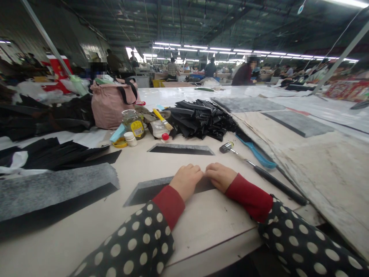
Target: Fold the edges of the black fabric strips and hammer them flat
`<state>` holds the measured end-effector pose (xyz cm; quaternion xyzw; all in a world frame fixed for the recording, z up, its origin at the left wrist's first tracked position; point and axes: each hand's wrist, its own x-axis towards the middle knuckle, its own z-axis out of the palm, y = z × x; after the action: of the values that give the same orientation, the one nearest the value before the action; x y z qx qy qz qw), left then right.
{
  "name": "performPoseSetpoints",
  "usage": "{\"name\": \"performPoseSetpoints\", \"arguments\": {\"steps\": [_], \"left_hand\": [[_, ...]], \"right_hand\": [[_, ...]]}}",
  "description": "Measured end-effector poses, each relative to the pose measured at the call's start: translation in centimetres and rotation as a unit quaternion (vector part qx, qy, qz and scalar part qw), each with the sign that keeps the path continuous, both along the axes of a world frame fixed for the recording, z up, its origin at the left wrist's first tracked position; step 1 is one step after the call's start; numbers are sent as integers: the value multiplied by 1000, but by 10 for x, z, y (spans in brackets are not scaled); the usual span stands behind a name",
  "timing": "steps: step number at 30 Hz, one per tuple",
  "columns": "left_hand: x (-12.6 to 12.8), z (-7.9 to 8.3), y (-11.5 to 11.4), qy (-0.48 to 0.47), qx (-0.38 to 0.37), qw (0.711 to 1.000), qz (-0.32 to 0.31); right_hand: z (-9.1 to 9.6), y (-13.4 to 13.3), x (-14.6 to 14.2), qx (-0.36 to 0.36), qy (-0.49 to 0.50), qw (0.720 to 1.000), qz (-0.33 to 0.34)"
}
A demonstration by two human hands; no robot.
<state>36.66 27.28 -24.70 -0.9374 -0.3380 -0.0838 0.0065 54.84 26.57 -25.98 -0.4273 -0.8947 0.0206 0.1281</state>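
Observation:
A strip of black material with a grey fuzzy layer (147, 192) lies on the board in front of me. My left hand (187, 179) is closed with curled fingers at its right part. Close beside it, my right hand (221, 176) pinches the strip's right end, fingertips pointing toward the left hand. The fingertips of both hands are partly hidden. A similar black and grey strip (181, 149) lies flat just beyond. To the right rests a hammer (276, 184) with a black handle, alongside a blue curved plastic tool (258, 154).
A heap of black strips (201, 119) sits behind. Left of it are a yellow-handled brush (162, 118), a glass jar (134, 125), a white bottle (130, 139) and a pink bag (111, 105). A larger grey-black piece (57, 190) lies left. Other people are in the background.

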Motion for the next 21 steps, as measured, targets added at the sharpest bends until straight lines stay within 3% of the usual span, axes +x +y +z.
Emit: {"name": "performPoseSetpoints", "arguments": {"steps": [5,12,21], "left_hand": [[-7,-2,5,-54,-70,996,-2],[-22,-4,17,-183,-175,967,27],[-18,-8,14,-195,-159,967,48]], "right_hand": [[16,-17,-17,3,-103,993,-56],[13,-15,-12,29,-62,995,-71],[-1,-8,-10,45,16,996,-70]]}}
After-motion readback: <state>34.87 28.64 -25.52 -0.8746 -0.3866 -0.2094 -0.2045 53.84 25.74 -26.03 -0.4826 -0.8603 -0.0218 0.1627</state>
